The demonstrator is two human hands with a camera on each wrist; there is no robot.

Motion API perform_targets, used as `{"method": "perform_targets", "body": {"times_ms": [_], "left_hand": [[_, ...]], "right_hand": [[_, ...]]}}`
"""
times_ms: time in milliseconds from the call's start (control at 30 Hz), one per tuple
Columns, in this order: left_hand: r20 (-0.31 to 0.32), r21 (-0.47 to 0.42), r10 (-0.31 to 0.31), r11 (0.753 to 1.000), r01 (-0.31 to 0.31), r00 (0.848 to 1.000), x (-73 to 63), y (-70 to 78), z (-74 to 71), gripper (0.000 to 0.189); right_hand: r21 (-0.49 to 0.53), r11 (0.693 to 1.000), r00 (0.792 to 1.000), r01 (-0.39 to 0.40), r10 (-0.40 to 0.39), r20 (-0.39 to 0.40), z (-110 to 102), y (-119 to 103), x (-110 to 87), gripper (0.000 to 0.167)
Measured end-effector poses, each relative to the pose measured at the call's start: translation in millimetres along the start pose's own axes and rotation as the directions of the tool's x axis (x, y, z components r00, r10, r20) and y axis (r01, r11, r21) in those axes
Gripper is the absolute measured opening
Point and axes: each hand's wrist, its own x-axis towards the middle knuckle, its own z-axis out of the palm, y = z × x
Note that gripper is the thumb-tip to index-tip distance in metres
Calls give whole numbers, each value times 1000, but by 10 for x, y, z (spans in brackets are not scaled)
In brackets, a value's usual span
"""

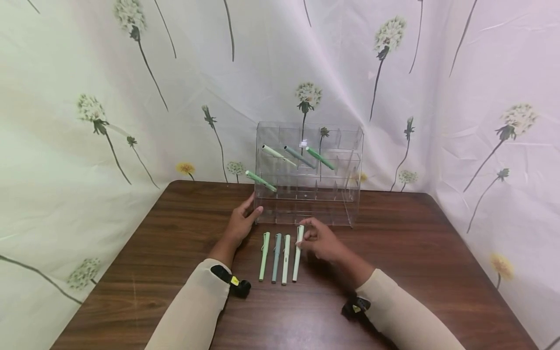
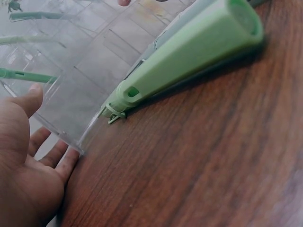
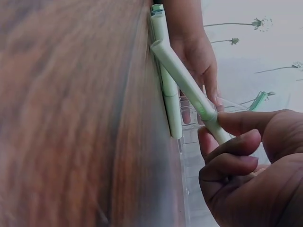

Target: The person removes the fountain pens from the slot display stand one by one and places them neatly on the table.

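A clear plastic stand with tiers of compartments (image 1: pixel 306 214) stands toward the back of the table. My left hand (image 1: pixel 240 223) holds its left side, the thumb at the front edge and the fingers (image 2: pixel 54 153) along the side near the bottom corner. With thumb and fingers, my right hand (image 1: pixel 321 240) pinches a pale green pen (image 1: pixel 296 265), which slants in the right wrist view, its lower end toward me. Left of it, a white pen (image 1: pixel 286 262), a grey-blue pen (image 1: pixel 276 260) and a light green pen (image 1: pixel 264 257) lie side by side.
On the stand's tiers lean a cream pen (image 1: pixel 274 153), a grey pen (image 1: pixel 299 157), a dark green pen (image 1: pixel 320 158) and, lower left, another green pen (image 1: pixel 261 181). A flower-printed curtain (image 1: pixel 262 87) hangs behind the brown wooden table (image 1: pixel 166 272).
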Motion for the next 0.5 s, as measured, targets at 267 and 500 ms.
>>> {"method": "perform_targets", "body": {"times_ms": [267,500], "left_hand": [[2,2,-5,1000,5,1000,-29,46,7,69],[-3,-1,-14,1000,14,1000,-19,24,7,68]], "right_hand": [[10,1000,1000,4,-4,17,19,94,27,62],[18,1000,999,8,-9,34,47,144,52,60]]}}
